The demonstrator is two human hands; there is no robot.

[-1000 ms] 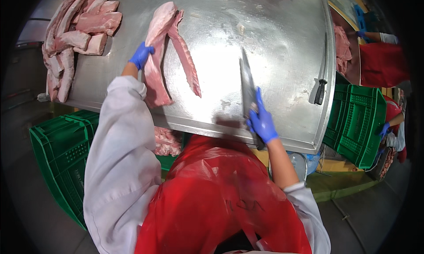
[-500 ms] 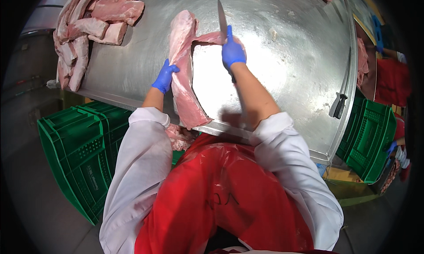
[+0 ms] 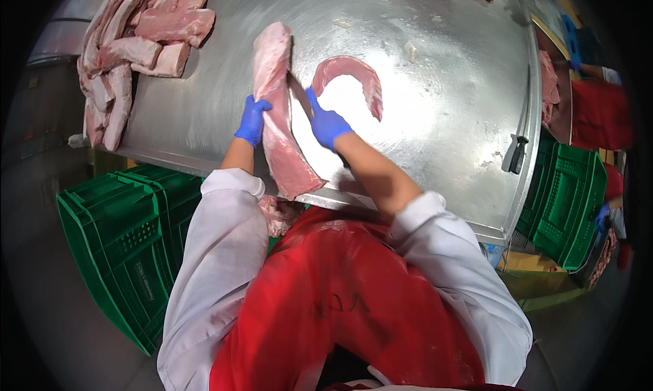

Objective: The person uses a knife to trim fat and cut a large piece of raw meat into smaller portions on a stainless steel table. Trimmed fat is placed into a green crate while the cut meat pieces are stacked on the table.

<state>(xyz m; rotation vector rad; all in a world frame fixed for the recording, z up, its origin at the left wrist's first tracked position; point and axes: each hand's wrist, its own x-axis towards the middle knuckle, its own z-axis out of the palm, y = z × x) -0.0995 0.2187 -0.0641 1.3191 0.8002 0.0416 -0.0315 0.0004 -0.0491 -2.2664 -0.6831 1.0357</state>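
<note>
Already, one curved strip (image 3: 367, 74) lies apart on the metal table (image 3: 445, 139). The long piece of meat (image 3: 277, 122) lies left of it; the left hand (image 3: 252, 120) grips its edge, and the right hand (image 3: 329, 125) is closed around the knife (image 3: 300, 93), blade at the meat's right side. This strip's separation looks complete; whether cutting is left, I cannot tell.

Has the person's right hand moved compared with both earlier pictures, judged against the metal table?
Yes: the right hand has moved left, farther from the metal table's right rim and closer to the large meat piece.
</note>
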